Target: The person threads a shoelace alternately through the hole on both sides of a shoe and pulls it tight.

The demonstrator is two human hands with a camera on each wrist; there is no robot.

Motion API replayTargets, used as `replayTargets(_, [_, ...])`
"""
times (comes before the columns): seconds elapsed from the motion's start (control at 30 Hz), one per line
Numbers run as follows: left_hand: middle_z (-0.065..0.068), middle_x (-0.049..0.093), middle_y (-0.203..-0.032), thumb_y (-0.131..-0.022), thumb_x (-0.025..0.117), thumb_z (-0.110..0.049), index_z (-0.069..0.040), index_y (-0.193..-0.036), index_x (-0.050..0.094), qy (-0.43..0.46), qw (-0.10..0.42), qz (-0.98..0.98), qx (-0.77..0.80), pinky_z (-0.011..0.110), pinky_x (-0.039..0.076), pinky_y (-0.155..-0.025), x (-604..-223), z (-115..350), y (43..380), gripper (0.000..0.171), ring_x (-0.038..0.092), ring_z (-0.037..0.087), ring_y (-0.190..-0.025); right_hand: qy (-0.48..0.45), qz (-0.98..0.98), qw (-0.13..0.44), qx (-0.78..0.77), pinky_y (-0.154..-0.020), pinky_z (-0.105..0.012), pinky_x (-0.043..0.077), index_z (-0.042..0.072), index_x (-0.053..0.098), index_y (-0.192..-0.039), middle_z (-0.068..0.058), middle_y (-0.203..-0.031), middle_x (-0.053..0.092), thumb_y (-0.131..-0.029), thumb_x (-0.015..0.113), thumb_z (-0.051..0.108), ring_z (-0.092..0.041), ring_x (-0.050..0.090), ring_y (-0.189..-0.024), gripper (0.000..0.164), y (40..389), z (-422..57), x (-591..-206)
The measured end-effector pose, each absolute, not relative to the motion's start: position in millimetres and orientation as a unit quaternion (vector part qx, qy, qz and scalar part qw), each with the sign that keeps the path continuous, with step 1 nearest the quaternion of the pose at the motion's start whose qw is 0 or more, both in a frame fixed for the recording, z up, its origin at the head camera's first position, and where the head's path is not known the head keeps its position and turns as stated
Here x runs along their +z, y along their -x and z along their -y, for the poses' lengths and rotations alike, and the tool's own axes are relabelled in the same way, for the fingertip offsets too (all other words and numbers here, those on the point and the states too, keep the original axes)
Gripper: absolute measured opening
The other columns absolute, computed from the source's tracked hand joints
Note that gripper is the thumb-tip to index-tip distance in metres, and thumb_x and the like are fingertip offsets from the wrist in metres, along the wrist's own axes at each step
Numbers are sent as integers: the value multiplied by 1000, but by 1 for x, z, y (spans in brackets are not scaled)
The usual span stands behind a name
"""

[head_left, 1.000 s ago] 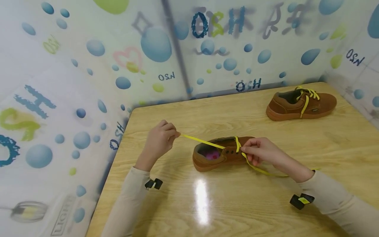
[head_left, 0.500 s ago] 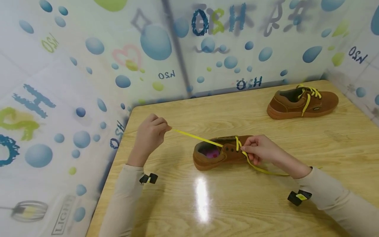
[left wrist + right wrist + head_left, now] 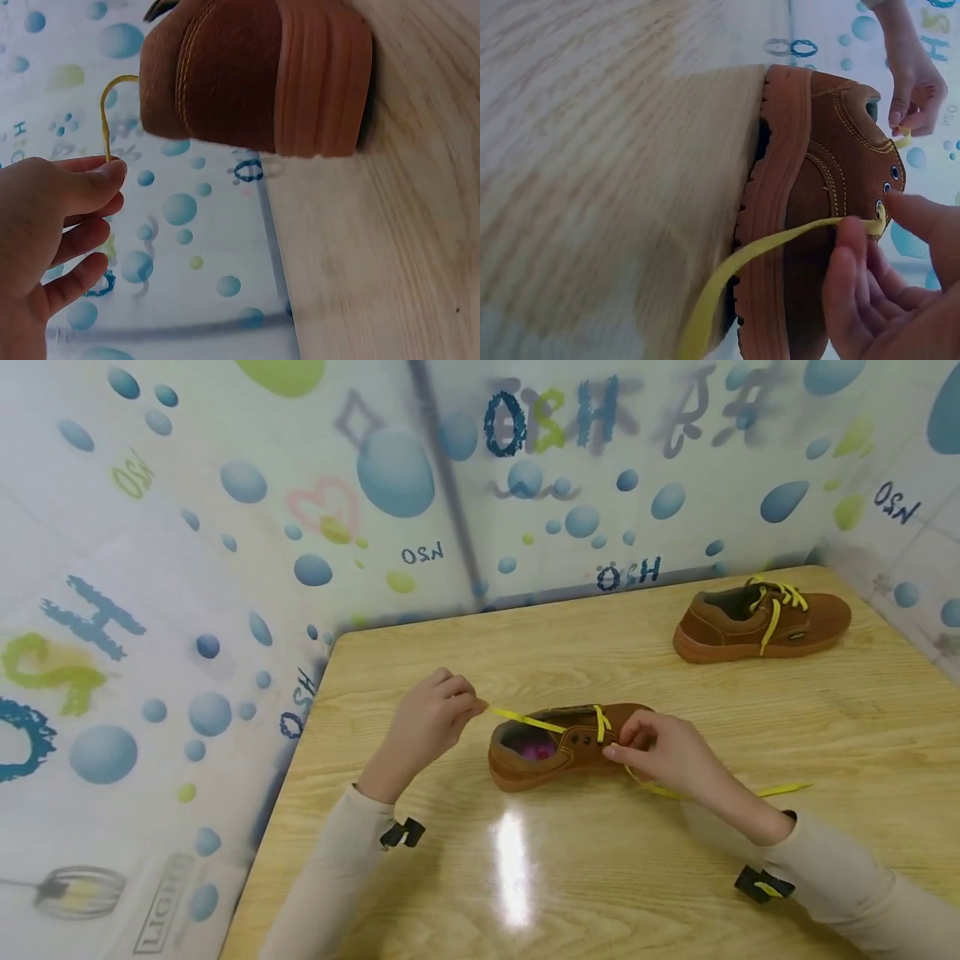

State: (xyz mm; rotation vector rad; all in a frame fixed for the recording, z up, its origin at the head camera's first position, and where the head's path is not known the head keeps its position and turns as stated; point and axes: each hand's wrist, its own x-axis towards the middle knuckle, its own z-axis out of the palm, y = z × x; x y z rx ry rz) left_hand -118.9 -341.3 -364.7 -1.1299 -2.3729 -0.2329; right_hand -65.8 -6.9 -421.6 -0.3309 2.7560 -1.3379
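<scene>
A brown shoe [image 3: 517, 780] with a yellow shoelace [image 3: 536, 722] stands on the wooden table, heel toward the left. My left hand [image 3: 435, 720] pinches one end of the lace between thumb and fingers, just beyond the heel; in the left wrist view that lace [image 3: 103, 112] bends over in a slack curve. My right hand [image 3: 675, 756] is at the shoe's near side, thumb by the eyelets [image 3: 887, 187]. In the right wrist view its thumb and index finger stand apart, with the other lace end [image 3: 757, 244] running past the index fingertip and down over the sole.
A second brown shoe [image 3: 765, 627], laced in yellow, rests at the table's back right. Patterned walls [image 3: 420, 577] border the table [image 3: 420, 902] at the back and sides. The lace's loose tip [image 3: 786, 790] lies to the right, beyond my right forearm.
My left hand first drew the lace out to the left, then came back right and lower toward the shoe. My right thumb and index finger, pinched at the lace before, have parted.
</scene>
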Motion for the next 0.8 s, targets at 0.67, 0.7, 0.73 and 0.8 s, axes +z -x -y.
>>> replayTargets(0.67, [-4, 66, -92, -91, 66, -17, -19, -102, 78, 444, 186, 877, 7, 26, 44, -68, -364, 279, 99, 16, 53, 14, -80, 228, -918, -290, -146, -41, -24, 39, 13, 75, -83, 1, -72, 68, -74, 84, 13, -9, 59, -51, 12, 38, -7, -414])
replayTargets(0.7, [-5, 66, -91, -91, 67, -19, -19, -102, 78, 451, 192, 872, -3, 25, 45, -68, -364, 270, 97, 15, 54, 13, -79, 229, -916, -296, -142, -40, -24, 38, 12, 75, -84, 1, -71, 68, -74, 84, 13, -9, 59, -51, 13, 37, -8, -412])
replayTargets(0.73, [-6, 67, -90, -92, 68, -24, -20, -102, 77, 458, 193, 868, -7, 25, 46, -68, -363, 260, 95, 14, 55, 13, -80, 229, -915, -301, -139, -40, -24, 37, 13, 75, -84, 1, -70, 68, -74, 84, 13, -9, 58, -50, 13, 36, -10, -409])
replayTargets(0.8, [-7, 67, -91, -93, 68, -31, -21, -102, 77, 471, 185, 862, 5, 24, 48, -70, -365, 239, 91, 16, 56, 12, -81, 225, -916, -300, -141, -39, -22, 33, 13, 75, -85, 1, -68, 68, -74, 85, 15, -8, 55, -47, 14, 33, -11, -403])
